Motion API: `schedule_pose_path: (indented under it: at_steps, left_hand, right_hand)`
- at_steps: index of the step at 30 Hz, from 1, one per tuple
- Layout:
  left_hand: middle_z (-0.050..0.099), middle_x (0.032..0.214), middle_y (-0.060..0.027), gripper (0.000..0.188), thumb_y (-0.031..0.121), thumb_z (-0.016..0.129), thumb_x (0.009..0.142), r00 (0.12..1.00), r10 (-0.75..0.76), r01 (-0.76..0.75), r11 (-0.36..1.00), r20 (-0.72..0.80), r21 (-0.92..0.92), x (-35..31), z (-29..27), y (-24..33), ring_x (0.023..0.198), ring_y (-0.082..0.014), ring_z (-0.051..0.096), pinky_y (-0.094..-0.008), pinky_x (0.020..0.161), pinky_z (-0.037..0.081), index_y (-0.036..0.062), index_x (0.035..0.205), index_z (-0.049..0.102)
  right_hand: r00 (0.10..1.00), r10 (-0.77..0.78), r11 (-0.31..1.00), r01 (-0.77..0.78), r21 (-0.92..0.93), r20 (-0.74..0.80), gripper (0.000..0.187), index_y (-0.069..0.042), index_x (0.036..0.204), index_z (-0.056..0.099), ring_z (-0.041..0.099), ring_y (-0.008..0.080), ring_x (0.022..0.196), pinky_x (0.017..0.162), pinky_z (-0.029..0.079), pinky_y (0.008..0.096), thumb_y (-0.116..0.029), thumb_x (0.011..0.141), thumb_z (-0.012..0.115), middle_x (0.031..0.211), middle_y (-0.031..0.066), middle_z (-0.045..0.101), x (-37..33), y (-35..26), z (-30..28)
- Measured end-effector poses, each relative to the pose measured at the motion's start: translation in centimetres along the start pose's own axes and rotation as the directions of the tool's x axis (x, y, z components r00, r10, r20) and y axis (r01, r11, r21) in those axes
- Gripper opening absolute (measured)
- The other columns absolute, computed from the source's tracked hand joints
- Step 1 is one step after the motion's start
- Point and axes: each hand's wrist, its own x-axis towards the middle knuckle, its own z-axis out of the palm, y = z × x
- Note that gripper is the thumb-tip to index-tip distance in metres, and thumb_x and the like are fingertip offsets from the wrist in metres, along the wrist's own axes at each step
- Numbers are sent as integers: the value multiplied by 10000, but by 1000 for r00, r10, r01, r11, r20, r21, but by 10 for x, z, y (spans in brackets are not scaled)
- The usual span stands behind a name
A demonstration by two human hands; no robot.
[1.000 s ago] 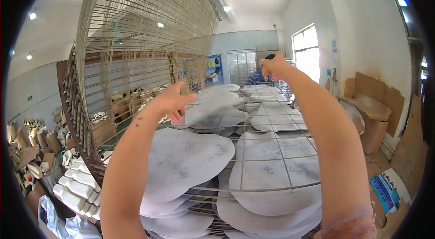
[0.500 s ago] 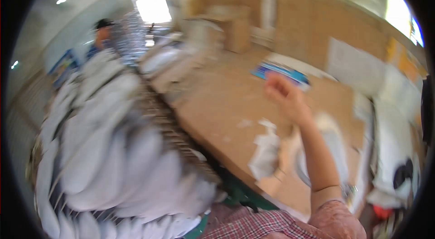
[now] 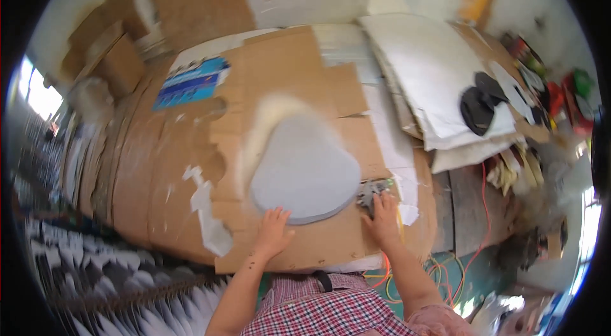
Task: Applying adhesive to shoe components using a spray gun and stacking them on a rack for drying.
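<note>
A smooth grey pad (image 3: 305,170), shaped like a rounded triangle, lies on the brown cardboard (image 3: 289,69) over the table. My left hand (image 3: 275,233) is at the pad's near left edge, its fingers stretched forward with nothing in them. To the right of the pad, my right hand (image 3: 383,218) has its fingers over a small grey metallic-looking object (image 3: 370,192). Blur and the fingers hide what kind it is. Beyond the pad, a pale whitish patch (image 3: 277,109) covers part of the cardboard.
A torn white scrap (image 3: 210,218) and a blue printed sheet (image 3: 191,83) lie to the left. White sheets (image 3: 433,75) are stacked at the right, with black pieces (image 3: 482,102) on top. Coloured hoses (image 3: 445,272) trail below the table. Grey-white shaped pieces (image 3: 140,310) fill a rack at lower left.
My view has swung right, from the rack of pieces to the table. My right hand has come down from the air to the grey object; my left hand has come into view.
</note>
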Motion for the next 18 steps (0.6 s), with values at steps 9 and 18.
schedule_pose_path:
  at_steps: [9,18]
  left_hand:
    - [465,1241,-193,553,227,682,708,1000,13,-14,999,5,44,29,48,-12,1149,-368,421,-453,965,358,49,1196,492]
    - [625,977,-155,345,164,642,742,931,-358,299,866,-77,-401,-66,15,-73,861,-261,611,-337,759,494,14,1049,595]
  right_hand:
    - [952,305,803,-269,531,20,645,-50,1316,382,518,258,1106,933,403,369,6,700,564,1170,174,528,1,24,-14]
    - [961,-6,550,-228,803,277,559,-76,1324,396,578,162,919,826,454,303,-22,810,610,1031,60,587,-86,-56,-201]
